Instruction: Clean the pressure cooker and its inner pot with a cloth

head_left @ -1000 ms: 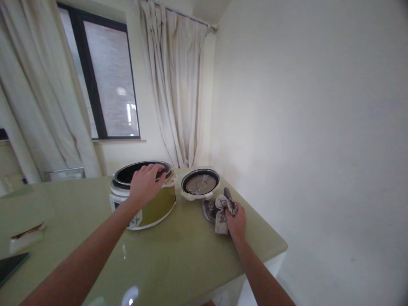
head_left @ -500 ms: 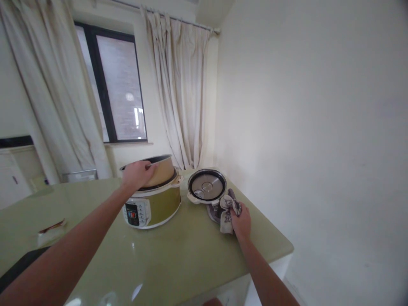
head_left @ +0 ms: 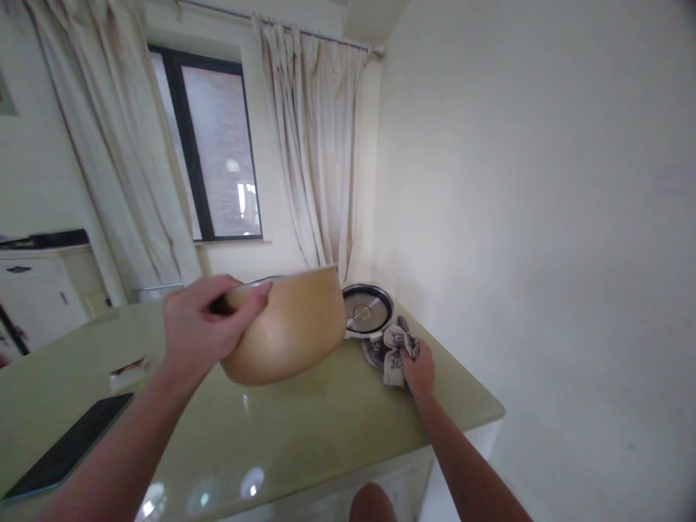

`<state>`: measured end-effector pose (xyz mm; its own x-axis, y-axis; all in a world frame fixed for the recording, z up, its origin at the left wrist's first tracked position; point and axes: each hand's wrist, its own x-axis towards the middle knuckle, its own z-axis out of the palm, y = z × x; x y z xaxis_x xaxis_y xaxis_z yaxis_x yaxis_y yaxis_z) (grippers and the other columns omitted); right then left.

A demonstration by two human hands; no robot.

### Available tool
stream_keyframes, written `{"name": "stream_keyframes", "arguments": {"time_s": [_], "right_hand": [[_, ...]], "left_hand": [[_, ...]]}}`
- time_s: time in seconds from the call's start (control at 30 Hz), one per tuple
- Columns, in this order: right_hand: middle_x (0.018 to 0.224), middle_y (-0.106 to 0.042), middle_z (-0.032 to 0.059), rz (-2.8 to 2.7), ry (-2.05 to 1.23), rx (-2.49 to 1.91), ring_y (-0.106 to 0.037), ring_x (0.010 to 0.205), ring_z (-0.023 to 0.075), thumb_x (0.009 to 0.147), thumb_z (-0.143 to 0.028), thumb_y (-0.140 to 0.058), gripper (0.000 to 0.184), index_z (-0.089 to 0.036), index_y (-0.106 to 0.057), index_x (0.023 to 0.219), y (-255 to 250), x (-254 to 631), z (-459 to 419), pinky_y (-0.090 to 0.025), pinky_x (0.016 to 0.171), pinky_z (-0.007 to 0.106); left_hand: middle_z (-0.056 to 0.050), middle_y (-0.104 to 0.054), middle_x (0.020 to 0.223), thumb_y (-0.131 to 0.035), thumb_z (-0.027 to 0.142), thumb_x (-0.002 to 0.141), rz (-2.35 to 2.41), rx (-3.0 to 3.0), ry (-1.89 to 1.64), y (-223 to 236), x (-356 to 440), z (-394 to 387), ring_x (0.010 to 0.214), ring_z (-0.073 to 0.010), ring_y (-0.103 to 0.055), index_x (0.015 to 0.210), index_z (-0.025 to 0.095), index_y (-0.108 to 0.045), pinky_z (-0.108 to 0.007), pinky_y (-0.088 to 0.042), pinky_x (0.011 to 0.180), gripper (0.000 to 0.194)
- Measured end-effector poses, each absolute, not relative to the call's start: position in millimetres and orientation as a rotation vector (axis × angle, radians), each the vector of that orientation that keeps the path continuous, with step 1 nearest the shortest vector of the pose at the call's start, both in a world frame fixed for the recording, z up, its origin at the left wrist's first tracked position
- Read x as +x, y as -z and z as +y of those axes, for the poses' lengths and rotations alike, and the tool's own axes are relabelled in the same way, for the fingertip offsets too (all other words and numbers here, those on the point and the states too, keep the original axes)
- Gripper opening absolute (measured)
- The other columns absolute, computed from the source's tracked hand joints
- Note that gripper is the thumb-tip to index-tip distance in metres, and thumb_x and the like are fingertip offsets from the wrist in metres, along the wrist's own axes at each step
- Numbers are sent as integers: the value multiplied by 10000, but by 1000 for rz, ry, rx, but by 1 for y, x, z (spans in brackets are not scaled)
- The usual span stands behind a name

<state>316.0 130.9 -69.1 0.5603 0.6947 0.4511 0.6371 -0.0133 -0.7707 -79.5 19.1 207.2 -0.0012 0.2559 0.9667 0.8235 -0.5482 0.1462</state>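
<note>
My left hand (head_left: 209,319) is closed on the rim of a gold-coloured inner pot (head_left: 291,326), thumb outside and fingers over the edge. The pot hangs slightly tilted above the table and hides the cooker body behind it. My right hand (head_left: 420,368) is closed around a bunched patterned cloth (head_left: 396,355) in grey and white, resting on the table. Just beyond the cloth is the cooker's round lid (head_left: 367,310), its metal inner side facing up.
The glossy green table (head_left: 326,428) has a corner at the right, near the white wall (head_left: 516,217). A dark tablet (head_left: 70,442) lies at the left, with a small white packet (head_left: 129,373) beyond it. Curtains (head_left: 315,145) and a window stand behind.
My left hand has lifted the inner pot out of the cooker and brought it nearer to me. My right hand has kept its grip on the cloth. The view has shifted left.
</note>
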Motion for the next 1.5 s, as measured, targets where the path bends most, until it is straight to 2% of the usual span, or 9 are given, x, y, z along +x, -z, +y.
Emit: {"name": "stream_keyframes", "arguments": {"time_s": [0.17, 0.47, 0.7, 0.93, 1.07, 1.17, 1.3, 1.4, 1.5], "right_hand": [[1122, -665, 140, -1121, -74, -1688, -650, 1016, 288, 871, -427, -572, 462, -161, -663, 1238, 67, 314, 126, -489, 894, 355], [1083, -676, 149, -1151, -78, -1656, -651, 991, 294, 829, -484, -571, 475, -156, -670, 1157, 66, 316, 120, -491, 878, 371], [1028, -696, 143, -1171, -70, -1549, -654, 984, 314, 790, -548, -557, 509, -162, -679, 1098, 69, 318, 120, -497, 882, 410], [891, -742, 80, -998, -270, -1329, -683, 859, 294, 647, -540, -725, 474, -177, -708, 951, 68, 311, 89, -540, 815, 420], [925, -750, 99, -709, -256, -1185, -706, 904, 288, 707, -549, -745, 486, -145, -717, 976, 48, 279, 68, -580, 795, 422], [1021, -746, 107, -636, -217, -986, -706, 1005, 280, 785, -486, -769, 475, -128, -720, 1093, 5, 240, 50, -589, 891, 448], [1250, -664, 104, -980, 46, -773, -641, 1152, 268, 851, -426, -738, 530, -195, -634, 1317, -70, 193, 29, -520, 1054, 497], [1309, -620, 123, -1784, 102, -716, -608, 1207, 285, 848, -400, -747, 518, -222, -664, 1327, -109, 168, 24, -512, 1064, 448], [1278, -642, 116, -2670, 70, -862, -631, 1164, 291, 830, -365, -794, 535, -247, -692, 1342, -113, 145, 30, -528, 1022, 435]], "left_hand": [[34, -630, 593, -816, 293, 846, -633, -2022, 1325, -135, -57, -27, 540, -121, -561, 715, 209, -622, -295, -426, 588, 249], [8, -592, 616, -803, 366, 840, -620, -2075, 1164, -27, -60, -32, 596, -153, -609, 723, 246, -576, -318, -446, 601, 283], [12, -584, 627, -801, 348, 845, -642, -2052, 1243, 2, -65, -29, 600, -157, -603, 739, 246, -559, -326, -426, 594, 283], [17, -594, 639, -771, 324, 873, -717, -2065, 1262, 16, -63, -39, 593, -158, -586, 757, 250, -551, -331, -415, 593, 259], [20, -590, 622, -724, 342, 912, -757, -2106, 1288, 9, -62, -44, 578, -160, -550, 760, 243, -532, -346, -377, 593, 264], [22, -554, 593, -648, 348, 953, -795, -2115, 1322, 6, -62, -47, 556, -156, -505, 708, 241, -503, -345, -350, 584, 304], [17, -506, 564, -559, 199, 952, -835, -2096, 1356, 6, -62, -48, 544, -152, -463, 638, 235, -463, -341, -330, 578, 331], [17, -516, 556, -541, 129, 942, -852, -2086, 1365, 3, -60, -49, 534, -149, -466, 627, 230, -473, -346, -323, 577, 338], [12, -552, 566, -527, 106, 943, -849, -2078, 1355, 1, -60, -50, 539, -155, -496, 645, 230, -498, -354, -335, 586, 324]]}}
